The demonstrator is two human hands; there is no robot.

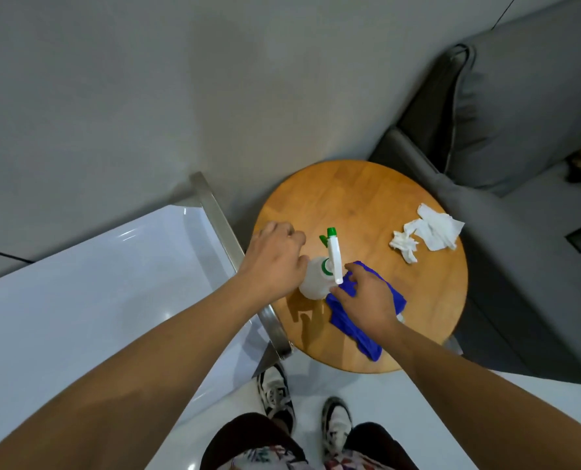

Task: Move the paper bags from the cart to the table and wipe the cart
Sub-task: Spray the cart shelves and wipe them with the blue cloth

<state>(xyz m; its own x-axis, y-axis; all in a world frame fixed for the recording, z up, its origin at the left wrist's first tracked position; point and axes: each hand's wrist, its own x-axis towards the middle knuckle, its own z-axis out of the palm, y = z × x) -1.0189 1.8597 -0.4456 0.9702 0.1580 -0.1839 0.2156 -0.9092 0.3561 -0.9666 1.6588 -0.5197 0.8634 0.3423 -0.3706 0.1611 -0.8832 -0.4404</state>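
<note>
Two hands reach over a round wooden bench (367, 205). Far left lies the white cart (78, 283), its top tray bare and glossy, with a metal rail (228, 245) along the edge nearest the bench. The left hand (273, 259) hovers above that rail and the bench rim, fingers curled under, just beside a clear spray bottle (314, 283) with a white and green trigger head; whether it touches or holds the bottle cannot be told. Right of the bottle, the right hand (367, 296) rests with spread fingers on a blue cloth (350, 320) lying on the bench. Further right, crumpled white tissue (428, 232) sits on the wood. A grey sofa (519, 147) stands behind. Paper bags are nowhere in view.
</note>
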